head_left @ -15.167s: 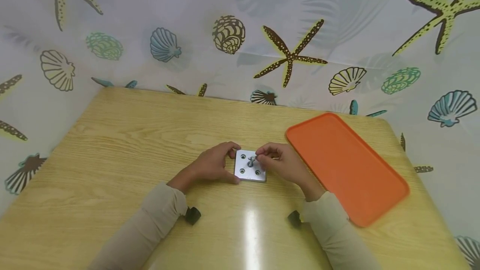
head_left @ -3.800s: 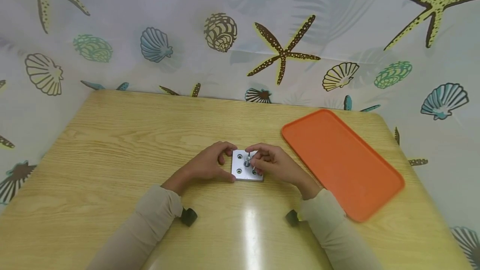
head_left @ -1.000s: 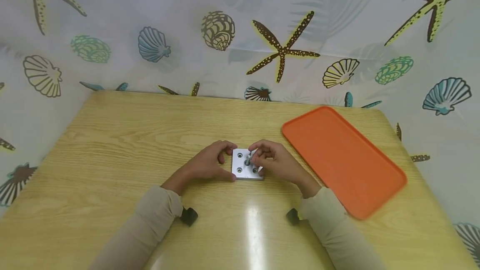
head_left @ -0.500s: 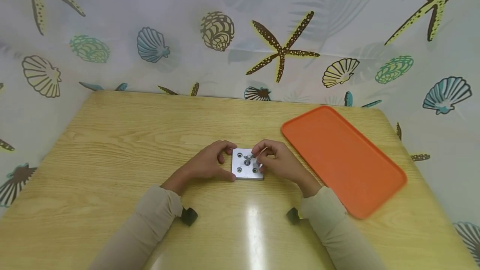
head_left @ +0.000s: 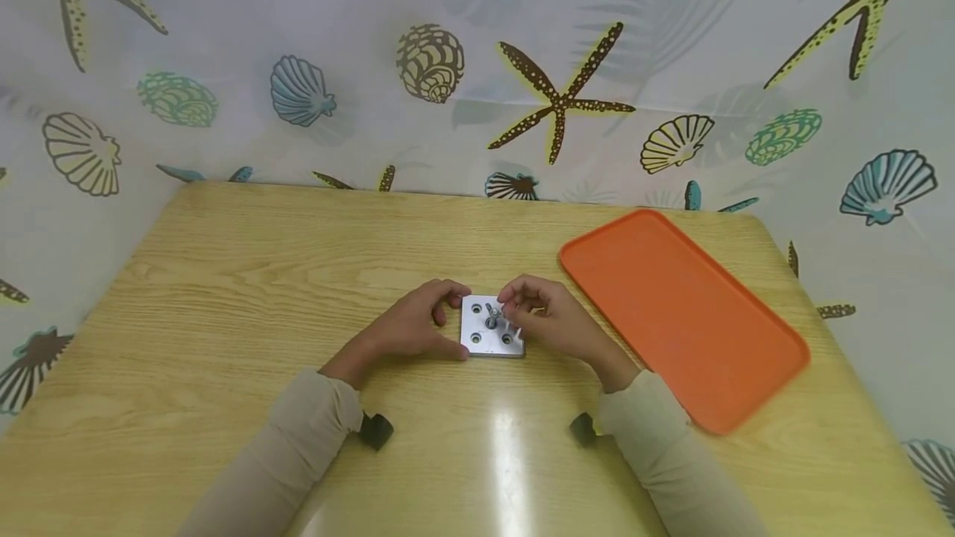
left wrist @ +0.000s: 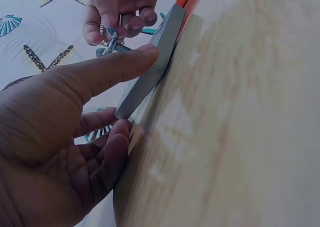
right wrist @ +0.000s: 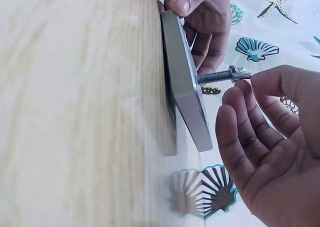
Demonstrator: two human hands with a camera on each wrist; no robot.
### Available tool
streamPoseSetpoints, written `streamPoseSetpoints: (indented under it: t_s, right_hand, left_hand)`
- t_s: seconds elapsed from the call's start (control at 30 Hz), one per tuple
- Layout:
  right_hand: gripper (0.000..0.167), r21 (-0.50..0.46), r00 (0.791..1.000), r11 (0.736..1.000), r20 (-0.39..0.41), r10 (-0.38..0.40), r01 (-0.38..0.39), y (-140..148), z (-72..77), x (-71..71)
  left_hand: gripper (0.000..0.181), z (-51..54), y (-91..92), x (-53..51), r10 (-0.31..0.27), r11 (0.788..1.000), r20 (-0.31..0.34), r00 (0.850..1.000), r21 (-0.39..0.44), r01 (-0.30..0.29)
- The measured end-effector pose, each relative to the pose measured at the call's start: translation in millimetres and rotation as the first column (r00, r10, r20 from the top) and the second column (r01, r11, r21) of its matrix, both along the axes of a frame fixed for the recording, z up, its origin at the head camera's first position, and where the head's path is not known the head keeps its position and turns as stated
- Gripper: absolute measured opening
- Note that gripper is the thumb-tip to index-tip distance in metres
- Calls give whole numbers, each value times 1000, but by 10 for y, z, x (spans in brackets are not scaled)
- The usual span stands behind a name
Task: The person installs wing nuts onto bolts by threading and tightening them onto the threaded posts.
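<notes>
A square silver metal plate with holes near its corners lies on the wooden table. From its middle hole a wing screw stands up, with a length of bare thread between plate and wings. My left hand grips the plate's left side, thumb at the near corner and fingers at the far one. My right hand pinches at the wings with thumb and index fingertips; in the right wrist view the thumb tip meets one wing, while the other fingers are loosely curled. The screw's lower end is hidden in the plate.
An orange tray lies to the right of the plate, close to the right forearm. Behind the table hangs a cloth printed with shells and starfish. Black wrist cameras sit under both cuffs.
The screw's wings have turned over the last second. My right fingertips drew back slightly, then came in again to the wings. The left hand and plate have stayed put.
</notes>
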State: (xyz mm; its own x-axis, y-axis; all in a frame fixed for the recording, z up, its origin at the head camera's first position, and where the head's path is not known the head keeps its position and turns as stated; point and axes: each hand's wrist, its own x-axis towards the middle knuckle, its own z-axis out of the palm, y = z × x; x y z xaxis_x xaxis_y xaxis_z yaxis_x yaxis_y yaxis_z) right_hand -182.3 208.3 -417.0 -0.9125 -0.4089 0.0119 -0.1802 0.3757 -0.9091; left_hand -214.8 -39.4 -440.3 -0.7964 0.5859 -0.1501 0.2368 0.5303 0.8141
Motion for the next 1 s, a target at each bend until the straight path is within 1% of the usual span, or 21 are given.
streamPoseSetpoints:
  t_s: [0.4,0.67,0.9,1.0]
  right_hand:
    - [21,3,999,999,4,54,-54,-13,5,16]
    - [28,16,998,998,-12,69,-68,-7,-8,12]
    - [28,38,997,997,-16,72,-72,-8,-15,6]
    - [26,51,997,997,-31,64,-62,-2,-15,7]
  left_hand:
    - [85,-26,-5,9,1,1000,3,1000,3,-1]
    - [85,-36,2,-4,-7,1000,-26,1000,-7,6]
    - [85,-36,3,-7,-11,1000,-28,1000,-1,11]
    - [85,-43,0,-7,-12,1000,-27,1000,1,12]
